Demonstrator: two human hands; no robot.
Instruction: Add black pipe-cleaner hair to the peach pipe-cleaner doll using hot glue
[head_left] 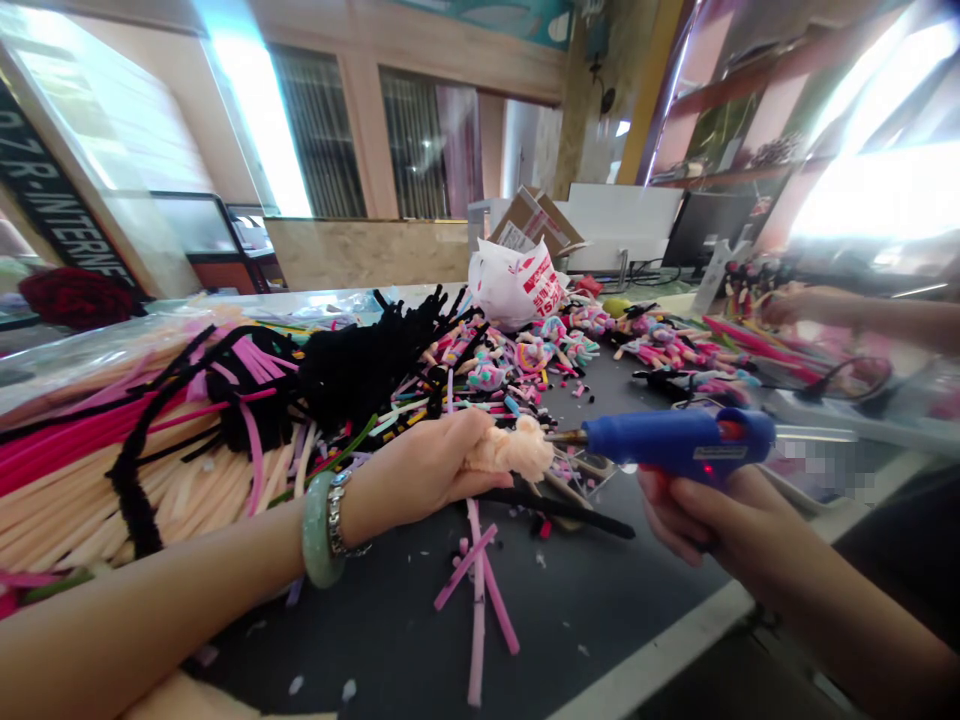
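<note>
Bare and close to the lens, the left forearm (187, 580) slants in from the lower left over a dark tabletop (570, 620), the largest thing in view. On its left side lies a broad heap of cream fuzzy stems (217, 510), with a black fuzzy bundle (337, 365) heaped at its far end; beyond the middle sits a white plastic bag (517, 285), near a spread of small multicoloured figures (667, 350). A blue glue gun (667, 438) points left, its grip wrapped by the right hand (705, 510); whether the trigger is squeezed cannot be told. The left hand (431, 455) pinches a cream fuzzy piece (525, 450) between thumb and fingers, holding it above the tabletop at the nozzle (566, 437), too close to tell touching from just beside. That piece looks light, soft and squashable, grippy rather than slippery; a gentle pinch on the end away from the nozzle should suit it, since hard squeezing could flatten the pile. The gun seems rigid and heavier, best held by its grip, well clear of the probably hot metal. Smallest are pink stem pieces (476, 620) lying below the hands.
</note>
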